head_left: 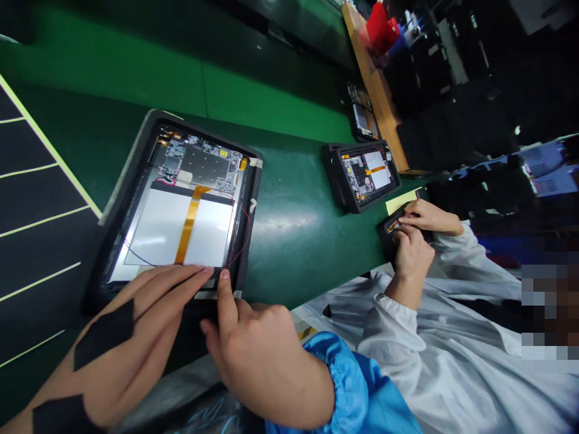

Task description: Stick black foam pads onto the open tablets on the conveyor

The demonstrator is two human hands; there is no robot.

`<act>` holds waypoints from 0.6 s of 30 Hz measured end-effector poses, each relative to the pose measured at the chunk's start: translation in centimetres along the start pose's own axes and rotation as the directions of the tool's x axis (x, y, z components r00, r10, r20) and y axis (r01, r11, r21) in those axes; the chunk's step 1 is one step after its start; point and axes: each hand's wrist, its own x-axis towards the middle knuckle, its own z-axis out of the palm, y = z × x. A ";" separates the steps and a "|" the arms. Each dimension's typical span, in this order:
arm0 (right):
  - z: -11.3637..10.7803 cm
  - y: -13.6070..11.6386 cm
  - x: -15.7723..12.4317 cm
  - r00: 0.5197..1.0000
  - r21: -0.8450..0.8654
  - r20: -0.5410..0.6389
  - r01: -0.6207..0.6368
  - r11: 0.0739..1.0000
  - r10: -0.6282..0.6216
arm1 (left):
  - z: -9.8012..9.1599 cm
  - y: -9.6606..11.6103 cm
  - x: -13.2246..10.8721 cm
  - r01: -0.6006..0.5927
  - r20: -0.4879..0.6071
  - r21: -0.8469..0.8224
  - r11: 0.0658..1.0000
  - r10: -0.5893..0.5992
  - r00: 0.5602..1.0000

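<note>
An opened tablet (181, 205) lies in a black tray (136, 157) on the green belt, showing a circuit board, a silver battery and an orange flex cable (190, 223). My left hand (131, 337) lies over the tray's near edge with fingers stretched flat, tips pressing on the tablet's lower edge. Black tape strips stick to the back of that hand and wrist. My right hand (253, 349), in a blue sleeve, has its forefinger pressed down on the same edge right beside the left fingertips, the other fingers curled.
A co-worker in a white coat (429, 343) works with both hands on another trayed device (393, 226) at the right. Two more trayed tablets (366, 172) sit farther along the green belt (294, 229). A wooden shelf with bins stands beyond. A black striped mat lies left.
</note>
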 end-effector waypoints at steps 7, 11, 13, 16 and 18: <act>-0.2 0.1 0.1 1.000 0.043 0.003 0.010 0.999 -0.010 | -0.7 0.7 0.9 -0.067 -0.051 0.065 0.996 0.071 0.996; -0.1 0.1 0.0 1.000 0.072 0.012 -0.005 0.997 0.004 | -0.3 0.9 1.5 0.025 -0.110 0.259 0.965 0.004 0.994; 0.0 0.2 0.1 0.999 0.091 0.031 -0.010 0.996 0.007 | 0.0 1.0 2.0 0.024 -0.109 0.290 0.957 0.008 0.994; -0.1 0.3 0.1 0.998 0.130 0.055 -0.018 0.991 0.011 | 0.3 1.4 2.6 0.044 -0.132 0.235 0.971 -0.013 0.991; -0.3 0.5 -0.1 0.998 0.168 0.066 -0.017 0.986 0.006 | 0.3 1.5 2.9 0.049 -0.125 0.209 0.977 -0.023 0.992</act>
